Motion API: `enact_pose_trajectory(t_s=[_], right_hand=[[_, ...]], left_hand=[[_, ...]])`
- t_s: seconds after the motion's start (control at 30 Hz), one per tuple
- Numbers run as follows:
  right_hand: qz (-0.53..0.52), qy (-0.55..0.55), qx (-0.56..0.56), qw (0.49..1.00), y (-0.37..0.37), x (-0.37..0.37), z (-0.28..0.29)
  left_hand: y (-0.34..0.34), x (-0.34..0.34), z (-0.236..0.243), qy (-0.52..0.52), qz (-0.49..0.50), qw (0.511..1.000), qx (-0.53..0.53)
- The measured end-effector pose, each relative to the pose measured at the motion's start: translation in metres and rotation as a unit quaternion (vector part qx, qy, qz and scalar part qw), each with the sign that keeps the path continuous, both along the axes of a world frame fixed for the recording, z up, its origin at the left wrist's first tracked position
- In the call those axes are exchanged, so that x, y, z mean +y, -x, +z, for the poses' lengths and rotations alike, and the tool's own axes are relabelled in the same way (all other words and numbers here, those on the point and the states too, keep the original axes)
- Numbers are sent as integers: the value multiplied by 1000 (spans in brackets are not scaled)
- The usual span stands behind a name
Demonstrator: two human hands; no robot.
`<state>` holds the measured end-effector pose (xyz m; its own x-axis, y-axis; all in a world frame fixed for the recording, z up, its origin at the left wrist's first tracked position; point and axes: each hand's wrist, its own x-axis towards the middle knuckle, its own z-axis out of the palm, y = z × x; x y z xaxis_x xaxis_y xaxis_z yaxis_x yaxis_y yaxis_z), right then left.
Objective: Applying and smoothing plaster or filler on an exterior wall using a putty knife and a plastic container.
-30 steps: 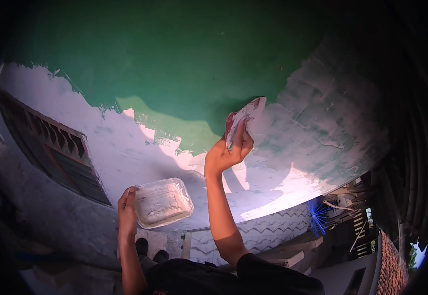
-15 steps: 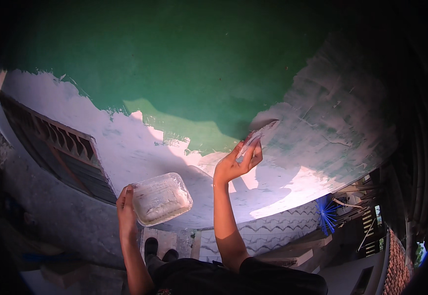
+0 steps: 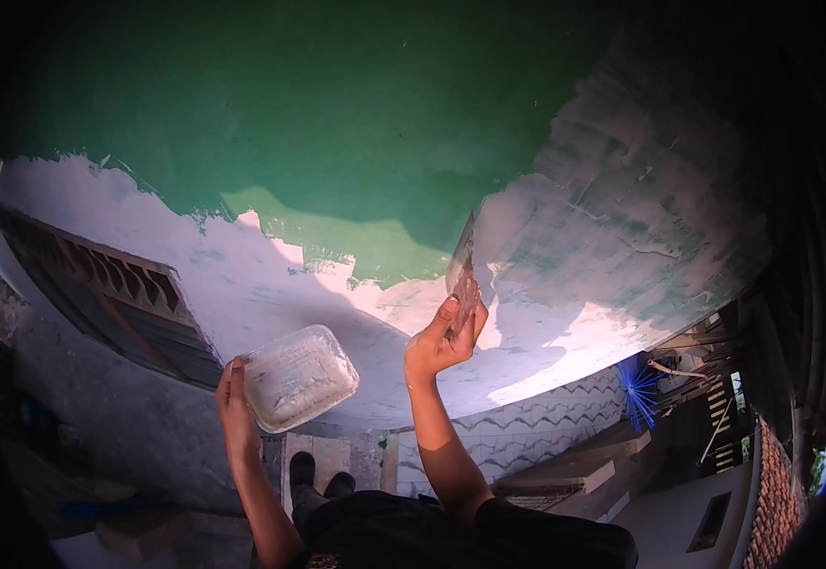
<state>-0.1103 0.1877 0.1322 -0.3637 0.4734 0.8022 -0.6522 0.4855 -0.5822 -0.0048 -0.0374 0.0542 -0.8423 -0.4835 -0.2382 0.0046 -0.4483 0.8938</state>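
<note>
My right hand grips a putty knife smeared with white filler, its thin blade pointing up and its edge close to the wall. Whether the blade touches the wall I cannot tell. The upper wall is green; whitish filler covers its lower band and right side in uneven strokes. In my left hand, thumb over the rim, is a clear plastic container with white paste inside. It is tilted and held lower than the knife, in front of the white part of the wall.
To the left, a window with a wooden frame is set in the wall. My dark shoes stand on a pale surface below. Wavy-patterned tiles, a blue bristly object and a ledge lie at the lower right.
My right hand has lowered slightly and turned the putty knife from a rightward slant to nearly upright. The left hand and container have shifted slightly left and up in view.
</note>
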Motion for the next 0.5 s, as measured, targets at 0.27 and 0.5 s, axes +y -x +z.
enact_pose_trajectory(t_s=[0.27, 0.5], right_hand=[[-83, -31, 24, 996, 41, 6, -30], [75, -69, -54, 993, 4, -9, -32]], left_hand=[[4, 11, 4, 4, -33, 999, -4], [0, 9, 5, 12, -14, 1000, -4]])
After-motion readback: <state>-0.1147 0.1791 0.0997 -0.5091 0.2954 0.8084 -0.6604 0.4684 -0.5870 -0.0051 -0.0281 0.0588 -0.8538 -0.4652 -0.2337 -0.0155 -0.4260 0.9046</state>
